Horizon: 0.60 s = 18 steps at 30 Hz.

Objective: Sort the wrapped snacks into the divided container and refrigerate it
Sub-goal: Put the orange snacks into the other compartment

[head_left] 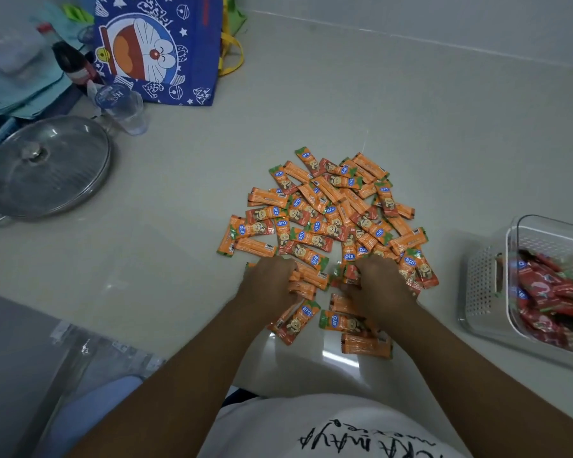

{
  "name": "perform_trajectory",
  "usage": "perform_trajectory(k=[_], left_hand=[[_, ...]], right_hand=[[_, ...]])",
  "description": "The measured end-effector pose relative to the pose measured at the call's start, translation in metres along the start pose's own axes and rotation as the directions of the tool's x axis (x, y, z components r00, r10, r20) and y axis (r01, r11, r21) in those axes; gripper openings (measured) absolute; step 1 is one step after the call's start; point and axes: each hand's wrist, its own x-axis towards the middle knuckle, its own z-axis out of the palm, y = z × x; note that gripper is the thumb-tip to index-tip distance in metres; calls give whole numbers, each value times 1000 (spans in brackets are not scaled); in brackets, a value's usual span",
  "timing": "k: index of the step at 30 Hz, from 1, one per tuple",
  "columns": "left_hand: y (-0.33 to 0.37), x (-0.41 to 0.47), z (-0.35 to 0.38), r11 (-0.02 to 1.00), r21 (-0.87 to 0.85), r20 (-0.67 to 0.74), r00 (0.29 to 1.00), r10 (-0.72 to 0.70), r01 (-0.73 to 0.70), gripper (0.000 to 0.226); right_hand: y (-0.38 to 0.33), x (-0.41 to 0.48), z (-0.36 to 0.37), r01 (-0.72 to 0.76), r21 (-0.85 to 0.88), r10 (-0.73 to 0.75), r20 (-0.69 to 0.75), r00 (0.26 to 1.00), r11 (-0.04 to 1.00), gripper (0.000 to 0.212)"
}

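Both hands, left (pixel 268 281) and right (pixel 379 285), fingers curled onto orange snack packets (pixel 321 213); divided container (pixel 530 279) right, lidded pan (pixel 42 166) and tote bag (pixel 156 47) left, on worktop (pixel 179 193).

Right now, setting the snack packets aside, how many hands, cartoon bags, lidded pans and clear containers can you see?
Hands: 2 (left hand, right hand)
Blue cartoon bag: 1
Glass-lidded pan: 1
Clear container: 1
Total: 5
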Motion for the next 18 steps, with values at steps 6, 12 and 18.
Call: perform_trajectory(k=[6, 12, 18], left_hand=[[9, 0, -7, 989, -142, -21, 999, 28, -31, 22], [24, -31, 1, 940, -324, -31, 992, -123, 107, 13], [28, -50, 23, 962, -157, 2, 975, -224, 221, 47]], right_hand=[[12, -6, -5, -50, 200, 45, 26, 999, 979, 21], [11, -18, 8, -7, 50, 4, 73, 997, 999, 27], [14, -16, 10, 34, -40, -29, 102, 994, 999, 18]])
